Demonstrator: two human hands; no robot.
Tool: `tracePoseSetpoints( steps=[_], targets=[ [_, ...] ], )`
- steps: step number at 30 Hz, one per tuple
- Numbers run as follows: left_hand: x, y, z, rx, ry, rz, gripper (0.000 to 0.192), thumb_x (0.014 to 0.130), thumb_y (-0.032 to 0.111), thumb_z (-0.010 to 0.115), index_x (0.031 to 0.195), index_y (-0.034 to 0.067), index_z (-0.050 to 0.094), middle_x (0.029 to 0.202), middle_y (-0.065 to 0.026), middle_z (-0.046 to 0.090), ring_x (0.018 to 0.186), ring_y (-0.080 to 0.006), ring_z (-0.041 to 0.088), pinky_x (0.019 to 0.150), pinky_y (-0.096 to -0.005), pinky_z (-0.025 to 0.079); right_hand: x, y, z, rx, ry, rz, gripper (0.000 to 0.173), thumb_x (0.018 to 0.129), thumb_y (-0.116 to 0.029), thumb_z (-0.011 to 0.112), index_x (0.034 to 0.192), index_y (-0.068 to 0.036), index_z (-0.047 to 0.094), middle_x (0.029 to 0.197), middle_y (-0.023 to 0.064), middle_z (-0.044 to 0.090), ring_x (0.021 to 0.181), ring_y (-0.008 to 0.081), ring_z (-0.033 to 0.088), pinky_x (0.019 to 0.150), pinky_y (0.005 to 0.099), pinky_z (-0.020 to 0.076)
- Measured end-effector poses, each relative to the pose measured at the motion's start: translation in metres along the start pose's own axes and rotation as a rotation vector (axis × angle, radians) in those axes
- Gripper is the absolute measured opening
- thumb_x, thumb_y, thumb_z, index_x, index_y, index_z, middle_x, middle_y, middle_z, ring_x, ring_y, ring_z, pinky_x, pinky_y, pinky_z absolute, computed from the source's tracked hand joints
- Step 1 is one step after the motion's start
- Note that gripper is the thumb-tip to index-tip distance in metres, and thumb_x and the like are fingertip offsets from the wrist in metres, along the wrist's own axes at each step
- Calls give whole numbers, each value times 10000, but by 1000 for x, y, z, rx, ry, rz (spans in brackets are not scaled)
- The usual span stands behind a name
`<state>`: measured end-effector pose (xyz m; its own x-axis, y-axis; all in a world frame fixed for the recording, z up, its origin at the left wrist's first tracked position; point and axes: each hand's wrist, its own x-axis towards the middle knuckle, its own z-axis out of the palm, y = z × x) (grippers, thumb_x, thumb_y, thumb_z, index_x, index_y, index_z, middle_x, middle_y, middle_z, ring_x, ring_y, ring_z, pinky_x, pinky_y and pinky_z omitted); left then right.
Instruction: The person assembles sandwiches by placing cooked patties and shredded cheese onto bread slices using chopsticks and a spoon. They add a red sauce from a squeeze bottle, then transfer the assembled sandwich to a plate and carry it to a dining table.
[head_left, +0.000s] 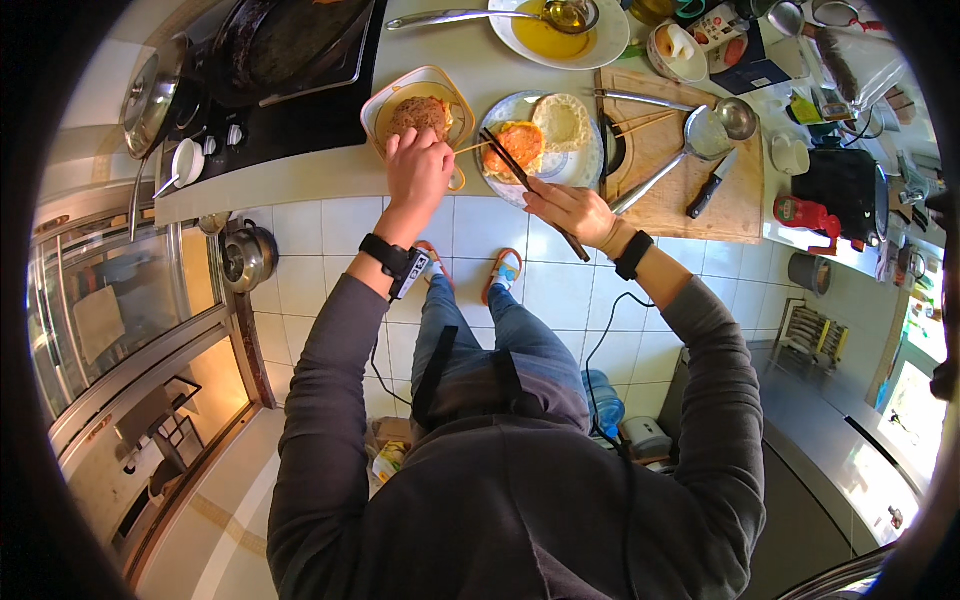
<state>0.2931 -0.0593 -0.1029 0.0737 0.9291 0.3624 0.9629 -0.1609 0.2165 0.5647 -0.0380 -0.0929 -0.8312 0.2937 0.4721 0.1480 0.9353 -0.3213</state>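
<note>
My left hand (420, 169) rests at the near side of a brown seeded bun (420, 115) with filling showing at its edge. The bun sits in a square-rimmed bowl (461, 94); my fingers hide part of it, so I cannot tell whether they grip it. A thin wooden stick (474, 148) runs between this hand and the plate. My right hand (574, 212) holds dark chopsticks (511, 161), their tips over an orange-topped open bun half (519, 146). Beside that half, a pale cut bun half (561, 122) lies on the blue-patterned plate (577, 169).
A wooden cutting board (660, 199) bears a knife (711, 185), ladles (736, 118) and skewers. Behind stands a plate of yellow liquid (517, 49) with a spoon (570, 15). At left is a black stove (300, 127) with a pan (281, 45); at right, a red squeeze bottle (806, 215).
</note>
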Motion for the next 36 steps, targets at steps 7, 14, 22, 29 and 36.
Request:
tracePoseSetpoints(
  steps=[7, 14, 22, 29, 36],
  targets=[
    [4, 0, -18, 10, -47, 24, 85, 690, 122, 700, 629, 139, 644, 722, 14, 548, 795, -201, 511, 785, -368, 359, -6, 9, 4, 11, 12, 1, 311, 764, -86, 671, 1061, -14, 614, 1147, 174, 591, 852, 260, 661, 653, 323, 565],
    [4, -14, -66, 68, -27, 112, 102, 660, 106, 733, 680, 136, 637, 725, 17, 528, 764, -195, 505, 745, -357, 351, 1, 3, -7, 84, 23, 107, 299, 792, -118, 678, 1057, 0, 607, 1086, 144, 590, 856, 253, 639, 695, 337, 546],
    [-20, -19, -97, 111, -54, -16, 85, 684, 105, 725, 694, 133, 646, 737, 15, 522, 766, -188, 509, 748, -347, 338, -21, -59, -33, 390, 480, 706, 181, 839, -6, 635, 1013, 41, 648, 1085, 163, 626, 937, 245, 626, 801, 308, 507],
    [-40, -8, -84, 101, -118, -117, 84, 676, 103, 725, 669, 139, 650, 727, 8, 539, 748, -199, 515, 740, -343, 342, -37, -37, -21, 702, 725, 1102, 299, 966, -197, 522, 1076, 62, 625, 1039, 120, 644, 916, 165, 625, 807, 263, 492],
    [-52, 5, -77, 157, -182, -149, 81, 662, 99, 720, 643, 117, 643, 720, -7, 550, 755, -210, 518, 748, -349, 346, -44, -6, -25, 892, 794, 1205, 299, 942, -207, 570, 1043, 67, 633, 944, 93, 662, 816, 135, 630, 745, 228, 489]
  ],
)
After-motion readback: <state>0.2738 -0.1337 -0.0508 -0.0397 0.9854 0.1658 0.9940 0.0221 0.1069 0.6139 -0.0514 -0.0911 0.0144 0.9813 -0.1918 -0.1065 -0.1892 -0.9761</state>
